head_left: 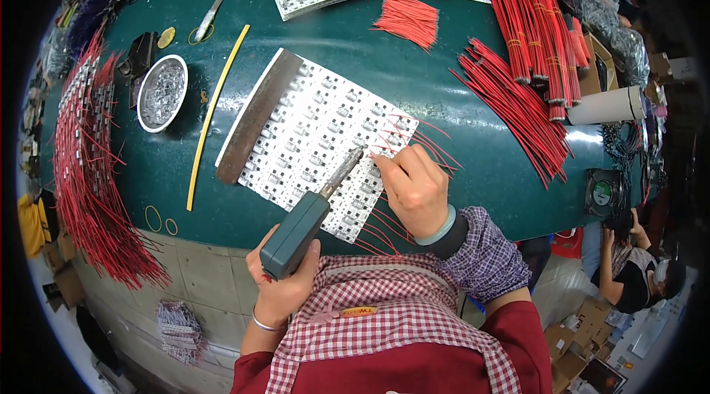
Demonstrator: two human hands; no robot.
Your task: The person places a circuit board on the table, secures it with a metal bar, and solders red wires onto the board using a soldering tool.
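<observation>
Left grip [287, 295] wrapped round green soldering gun [297, 233], long axis running up-right to its tip over the white board [314, 116]; right grip [420, 190], nearer the board's right edge, pinched just right of the tip, apparently on one of the red wires [431, 127] there; board flat on table [503, 213]

Checked apron [392, 338], plaid oversleeve [489, 257], maroon sleeves [521, 335]

A green, pistol-shaped soldering tool [303, 224] slants over the flat white circuit-board panel [318, 113], tip toward one o'clock. Thin red wires [442, 148] extend past the panel's edge between three and five o'clock.
</observation>
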